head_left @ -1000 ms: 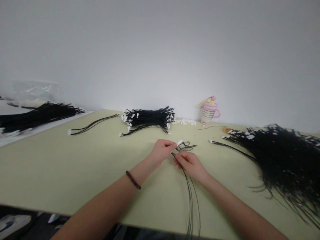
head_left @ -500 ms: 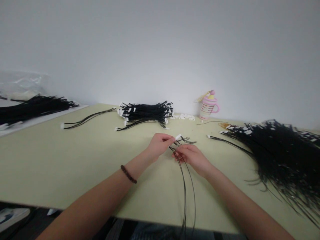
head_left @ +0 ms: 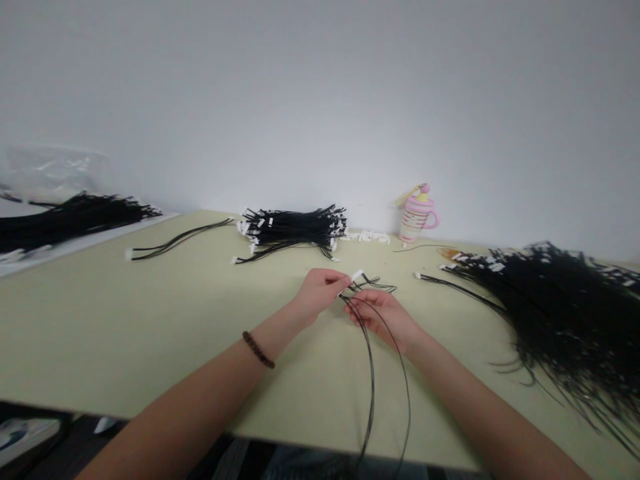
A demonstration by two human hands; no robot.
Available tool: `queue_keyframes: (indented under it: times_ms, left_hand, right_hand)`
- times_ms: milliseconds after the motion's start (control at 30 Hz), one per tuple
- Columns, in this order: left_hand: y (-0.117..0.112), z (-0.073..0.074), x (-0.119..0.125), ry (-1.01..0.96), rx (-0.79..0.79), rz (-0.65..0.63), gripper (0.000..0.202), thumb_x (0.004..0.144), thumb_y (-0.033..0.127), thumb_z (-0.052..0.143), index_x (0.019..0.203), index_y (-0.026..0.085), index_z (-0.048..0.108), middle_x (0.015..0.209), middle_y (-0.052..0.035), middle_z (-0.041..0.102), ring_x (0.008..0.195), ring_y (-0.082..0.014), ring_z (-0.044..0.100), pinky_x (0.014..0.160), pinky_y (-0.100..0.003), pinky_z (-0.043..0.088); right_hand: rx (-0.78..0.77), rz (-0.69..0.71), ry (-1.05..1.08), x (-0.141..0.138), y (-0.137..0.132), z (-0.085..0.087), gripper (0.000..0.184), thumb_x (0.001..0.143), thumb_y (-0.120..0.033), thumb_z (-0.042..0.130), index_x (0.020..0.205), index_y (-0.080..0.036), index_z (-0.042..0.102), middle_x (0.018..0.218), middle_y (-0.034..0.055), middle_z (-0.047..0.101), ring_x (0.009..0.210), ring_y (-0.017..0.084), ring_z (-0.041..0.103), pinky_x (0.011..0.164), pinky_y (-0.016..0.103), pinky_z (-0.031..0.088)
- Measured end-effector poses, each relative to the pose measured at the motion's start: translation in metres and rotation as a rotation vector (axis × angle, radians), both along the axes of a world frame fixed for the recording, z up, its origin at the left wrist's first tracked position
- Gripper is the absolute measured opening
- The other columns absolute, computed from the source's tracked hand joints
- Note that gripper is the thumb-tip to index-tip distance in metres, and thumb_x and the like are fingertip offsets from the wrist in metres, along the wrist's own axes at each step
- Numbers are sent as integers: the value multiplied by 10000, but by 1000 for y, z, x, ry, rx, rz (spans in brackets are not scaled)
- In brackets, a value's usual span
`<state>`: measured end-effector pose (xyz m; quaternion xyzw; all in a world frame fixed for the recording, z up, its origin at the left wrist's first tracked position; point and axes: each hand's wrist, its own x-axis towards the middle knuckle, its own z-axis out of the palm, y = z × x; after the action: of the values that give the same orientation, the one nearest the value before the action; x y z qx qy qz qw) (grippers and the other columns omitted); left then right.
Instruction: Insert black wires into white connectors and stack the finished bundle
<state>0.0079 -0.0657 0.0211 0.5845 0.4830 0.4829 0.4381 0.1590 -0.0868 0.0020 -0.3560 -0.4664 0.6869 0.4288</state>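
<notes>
My left hand (head_left: 320, 293) pinches a small white connector (head_left: 357, 275) at the end of thin black wires (head_left: 371, 373). My right hand (head_left: 383, 315) is closed on the same wires just right of it. The wires loop past the fingers and trail down over the near edge of the pale green table (head_left: 125, 320). A dark bead bracelet (head_left: 259, 350) sits on my left wrist.
A bundle of black wires with white connectors (head_left: 293, 230) lies at the back middle. A big loose heap of black wires (head_left: 565, 307) fills the right. A few loose wires (head_left: 177, 240) and another pile (head_left: 70, 217) lie at the left. A pink cup (head_left: 416, 217) stands by the wall.
My hands stay together on the wires. The trailing wire strands have spread wider and swung a little to the right.
</notes>
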Motion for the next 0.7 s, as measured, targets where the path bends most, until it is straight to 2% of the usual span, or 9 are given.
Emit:
queue_keyframes:
  times_ms: [200, 367, 500, 600, 700]
  left_hand:
    - [-3, 3, 1, 10, 7, -19, 255, 653, 362, 653, 696, 120, 723, 548, 2, 566, 533, -101, 421, 521, -236, 303]
    - [-3, 4, 1, 15, 34, -32, 268, 651, 378, 661, 655, 115, 712, 556, -3, 567, 541, -102, 419, 531, -237, 298]
    - [-1, 4, -1, 17, 68, -41, 282, 662, 393, 656, 655, 116, 707, 554, 6, 557, 542, -98, 408, 534, -236, 287]
    - [-1, 5, -2, 22, 86, -49, 286, 679, 392, 647, 652, 112, 698, 530, 19, 516, 537, -92, 382, 526, -234, 266]
    - [-1, 4, -2, 12, 84, -54, 285, 678, 391, 651, 641, 111, 694, 510, 27, 481, 532, -88, 367, 517, -233, 252]
  right_hand:
    - [18, 6, -42, -1, 0, 1, 308, 531, -352, 818, 698, -151, 655, 690, 26, 677, 598, 93, 577, 590, 223, 422]
    - [213, -60, -259, 1, 1, 7, 258, 535, -290, 791, 670, -161, 613, 601, 3, 652, 554, 109, 581, 604, 257, 449]
    - [373, -78, -328, 7, 5, 9, 194, 610, -280, 724, 702, -162, 601, 591, -14, 624, 566, 109, 571, 614, 262, 450]
    - [428, -95, -359, 10, 7, 10, 175, 648, -279, 691, 716, -157, 587, 588, -19, 601, 563, 100, 549, 604, 252, 429]
    - [405, -53, -362, 13, 5, 17, 200, 643, -263, 691, 772, -150, 587, 586, -23, 589, 551, 93, 521, 578, 241, 397]
